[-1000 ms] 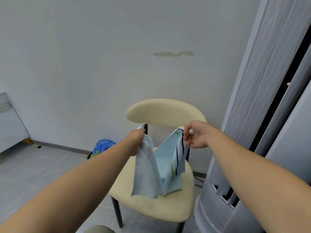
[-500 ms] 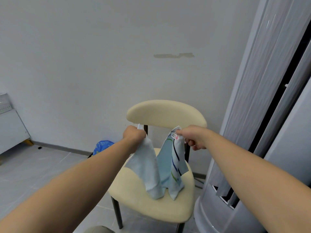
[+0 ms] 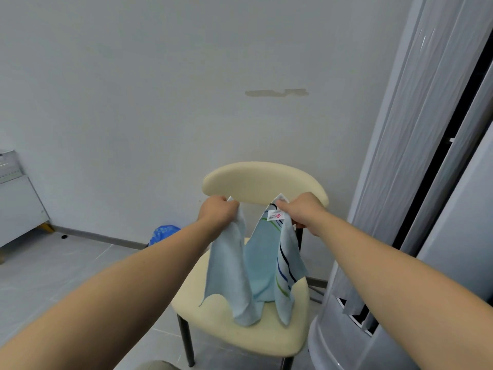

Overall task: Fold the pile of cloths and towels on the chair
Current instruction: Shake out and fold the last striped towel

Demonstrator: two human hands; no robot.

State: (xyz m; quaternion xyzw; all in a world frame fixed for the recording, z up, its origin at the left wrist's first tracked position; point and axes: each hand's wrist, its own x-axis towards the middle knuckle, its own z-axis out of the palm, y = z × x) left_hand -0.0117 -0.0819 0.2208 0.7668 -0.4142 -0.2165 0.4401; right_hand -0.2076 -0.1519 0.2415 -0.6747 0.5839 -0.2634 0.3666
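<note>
Pale scuffed wall (image 3: 133, 102) above grey tiled floor (image 3: 53, 276).

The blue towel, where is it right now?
In the head view the blue towel hangs mid-frame, its top corners gripped by the left hand and the right hand, in front of the cream chair backrest and over its seat.

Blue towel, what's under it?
The cream chair seat is under the blue towel, which the left hand and right hand hold up. The hanging cloth hides the middle of the seat.
</note>
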